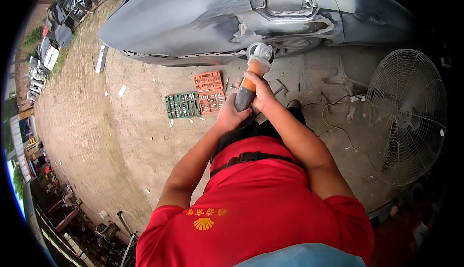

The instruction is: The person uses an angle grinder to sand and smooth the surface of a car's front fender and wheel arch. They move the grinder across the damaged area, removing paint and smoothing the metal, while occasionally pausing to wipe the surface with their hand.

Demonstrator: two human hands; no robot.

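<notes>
Apparently heavy, rigid grinder [248, 85] beside the car [193, 18].
Best held thus: left hand [231, 116] gripping its rear, right hand [262, 93] its carward body.

the left forearm [197, 158] slants up toward one o'clock, the right forearm [300, 136] toward eleven, so the bare arms converge ahead of the torso. the left hand [229, 116] is curled closed nearer the body; the right hand [262, 94], also wrapped in a grip, sits at its two o'clock.

Orange-and-grey angle grinder [256, 68], held aslant, metal head [262, 52] toward patchy grey car [188, 18]
</notes>
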